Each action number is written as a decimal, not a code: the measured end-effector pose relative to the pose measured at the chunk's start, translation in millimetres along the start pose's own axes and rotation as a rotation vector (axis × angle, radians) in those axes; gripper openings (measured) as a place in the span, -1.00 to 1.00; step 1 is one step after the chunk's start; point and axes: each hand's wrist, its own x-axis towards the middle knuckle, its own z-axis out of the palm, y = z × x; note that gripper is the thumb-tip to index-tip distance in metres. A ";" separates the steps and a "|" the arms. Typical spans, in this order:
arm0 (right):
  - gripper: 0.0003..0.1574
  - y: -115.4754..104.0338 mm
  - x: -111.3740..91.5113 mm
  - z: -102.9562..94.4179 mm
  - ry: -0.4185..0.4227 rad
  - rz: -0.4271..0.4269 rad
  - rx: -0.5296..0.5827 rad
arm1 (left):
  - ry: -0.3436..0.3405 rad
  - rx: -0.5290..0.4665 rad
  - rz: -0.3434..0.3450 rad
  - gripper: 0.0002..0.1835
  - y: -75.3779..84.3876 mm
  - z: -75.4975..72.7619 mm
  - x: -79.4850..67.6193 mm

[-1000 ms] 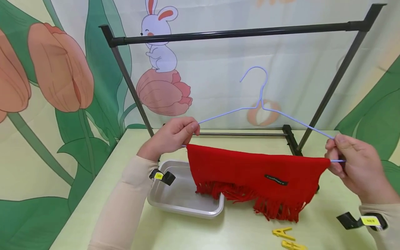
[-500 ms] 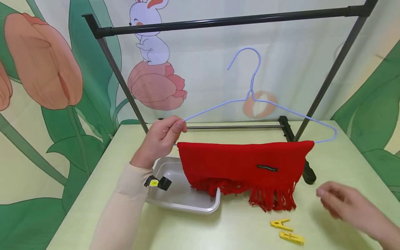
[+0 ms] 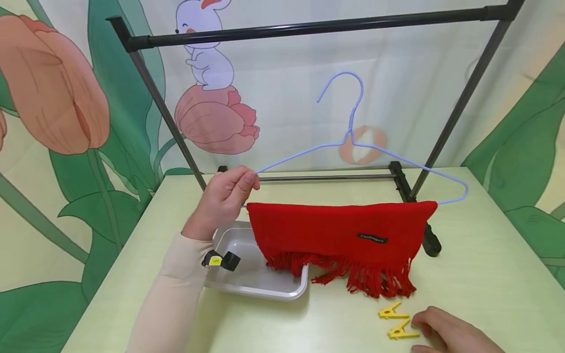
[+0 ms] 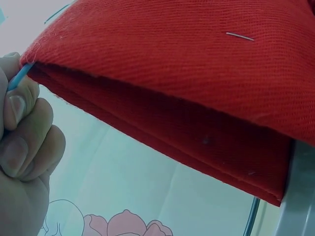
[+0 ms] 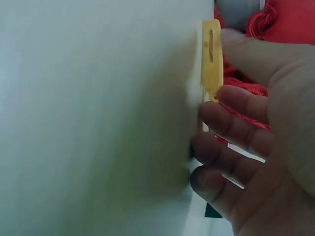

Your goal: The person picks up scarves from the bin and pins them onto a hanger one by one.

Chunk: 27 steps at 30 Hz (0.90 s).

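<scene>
My left hand (image 3: pixel 225 196) grips the left end of a thin lilac clothes hanger (image 3: pixel 304 153), its hook upward. Over the hanger's lower bar hangs a folded red scarf (image 3: pixel 309 228) with a fringe and a small black label; the left wrist view shows its fold from the side. Down at the table, my right hand (image 3: pixel 454 333) has thumb and fingers apart and loosely bent around the handle end of a yellow clothespin (image 3: pixel 400 331). In the right wrist view, the thumb tip lies right at that clothespin. Another yellow clothespin (image 3: pixel 393 311) lies just beyond it.
A black rack (image 3: pixel 309 30) stands at the back of the pale green table (image 3: pixel 335 323), its top bar above the hanger. A grey plastic tray (image 3: pixel 256 291) sits under the scarf's left part. Behind is a curtain (image 3: pixel 282 98) printed with a rabbit and tulips.
My right hand has let go of the hanger's right end and come down to the clothespins. The nearer clothespin has turned. The hanger and scarf have shifted slightly left in view.
</scene>
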 end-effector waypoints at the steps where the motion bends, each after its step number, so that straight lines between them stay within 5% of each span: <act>1: -0.24 0.4 0.7 1.3 0.007 -0.009 -0.007 | -0.001 -0.004 -0.004 -0.83 -0.2 0.1 -0.7; 5: -0.43 5.2 2.3 4.6 0.015 -0.040 -0.024 | -0.002 -0.014 -0.021 -0.84 -1.0 1.0 -4.4; 12: -0.85 21.8 1.3 3.0 0.067 -0.286 -0.087 | 0.013 -0.024 -0.010 -0.83 -2.7 2.5 -7.7; 18: -0.91 17.8 2.1 -1.7 0.083 -0.204 0.131 | 0.019 -0.033 -0.004 -0.82 -2.7 1.5 -7.8; 27: -0.73 -19.2 -7.0 -25.0 0.144 -0.056 0.369 | 0.036 -0.040 0.021 -0.80 -4.1 1.0 -7.3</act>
